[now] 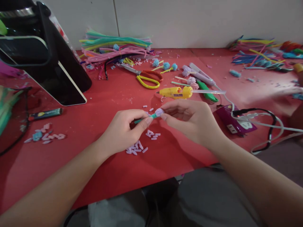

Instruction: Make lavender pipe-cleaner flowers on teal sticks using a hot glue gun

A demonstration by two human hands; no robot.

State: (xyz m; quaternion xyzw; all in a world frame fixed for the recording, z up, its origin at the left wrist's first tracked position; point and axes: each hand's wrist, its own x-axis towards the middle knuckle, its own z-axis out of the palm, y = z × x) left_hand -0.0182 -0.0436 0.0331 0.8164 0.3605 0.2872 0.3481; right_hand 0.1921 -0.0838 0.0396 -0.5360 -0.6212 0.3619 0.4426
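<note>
My left hand (129, 126) pinches a thin green pipe-cleaner stem (154, 115) between thumb and fingers. At the stem's right end sits a small cluster of fuzzy lilac pieces (159, 112). The thumb and fingertips of my right hand (189, 119) close on that cluster. Short cut lilac pieces (136, 148) lie loose on the red table just below my hands, with a smaller group (152, 135) closer to them. Beyond my right hand lies a yellow glue gun (176, 92) with a clear glue stick in its back.
Behind are yellow-and-red-handled scissors (149, 80), pipe-cleaner bundles (115, 47), small blue flowers (165, 65) and a lilac hot tool (201, 74). A purple power box (235, 119) with cables stands right. A phone (47, 72) leans on a black bottle (71, 63). Another person's blurred hand (287, 91) shows far right.
</note>
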